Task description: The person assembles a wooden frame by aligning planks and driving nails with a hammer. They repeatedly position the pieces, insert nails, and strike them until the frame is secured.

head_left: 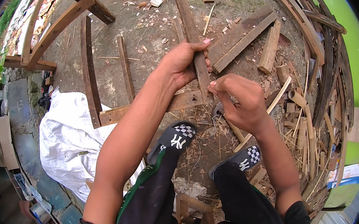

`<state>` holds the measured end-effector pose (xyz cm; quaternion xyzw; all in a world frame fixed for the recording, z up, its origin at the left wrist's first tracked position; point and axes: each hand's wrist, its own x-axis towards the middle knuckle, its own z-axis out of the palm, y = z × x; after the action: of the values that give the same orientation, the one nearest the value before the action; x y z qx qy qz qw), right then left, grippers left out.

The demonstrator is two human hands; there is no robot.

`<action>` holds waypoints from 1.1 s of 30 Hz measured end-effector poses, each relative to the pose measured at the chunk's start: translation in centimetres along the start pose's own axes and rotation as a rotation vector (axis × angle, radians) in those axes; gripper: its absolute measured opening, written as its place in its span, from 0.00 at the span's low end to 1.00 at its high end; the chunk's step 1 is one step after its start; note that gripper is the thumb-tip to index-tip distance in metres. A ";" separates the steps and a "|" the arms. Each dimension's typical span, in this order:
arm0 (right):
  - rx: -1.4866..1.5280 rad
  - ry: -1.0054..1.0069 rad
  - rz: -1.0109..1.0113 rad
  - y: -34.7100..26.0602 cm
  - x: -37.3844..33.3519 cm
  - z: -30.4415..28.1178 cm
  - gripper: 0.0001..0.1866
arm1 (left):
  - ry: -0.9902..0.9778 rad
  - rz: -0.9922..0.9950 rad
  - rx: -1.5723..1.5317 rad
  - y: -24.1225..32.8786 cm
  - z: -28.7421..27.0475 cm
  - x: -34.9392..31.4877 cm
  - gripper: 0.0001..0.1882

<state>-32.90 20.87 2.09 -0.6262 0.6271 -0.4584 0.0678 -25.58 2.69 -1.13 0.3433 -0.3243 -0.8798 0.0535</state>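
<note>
A wooden frame of dark, worn strips stands before me, its near crosspiece [178,102] running left to right. My left hand [182,63] is wrapped round the frame's right-hand bar [187,17], the thumb lying across its top. Just right of the corner where bar and crosspiece meet, my right hand [242,101] is closed in a pinch, fingertips close against the bar's end. Whatever those fingers hold, if anything, is too small to make out. On the left, another long bar [90,69] joins the crosspiece's other end.
A white sack [66,141] lies left of the frame. Thick planks [244,39] and a wood block [270,48] rest on the ground at right, near a heap of scrap sticks [307,138]. Another wooden frame [59,30] stands at far left. My sandalled feet are below the crosspiece.
</note>
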 end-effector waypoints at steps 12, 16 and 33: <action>0.004 -0.022 -0.018 0.1 0.1 0.5 0.07 | -0.037 -0.048 -0.013 0.1 -0.5 0.1 0.12; 0.003 -0.014 -0.031 0.3 0.1 0.7 0.08 | -0.074 -0.041 -0.022 0.3 -0.9 0.0 0.11; -0.052 0.033 -0.149 0.8 -0.6 1.2 0.15 | -0.056 -0.055 -0.025 0.2 -1.0 0.4 0.09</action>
<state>-32.61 20.60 0.60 -0.6651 0.5914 -0.4558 0.0068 -25.30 1.86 -1.74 0.3266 -0.3051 -0.8942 0.0244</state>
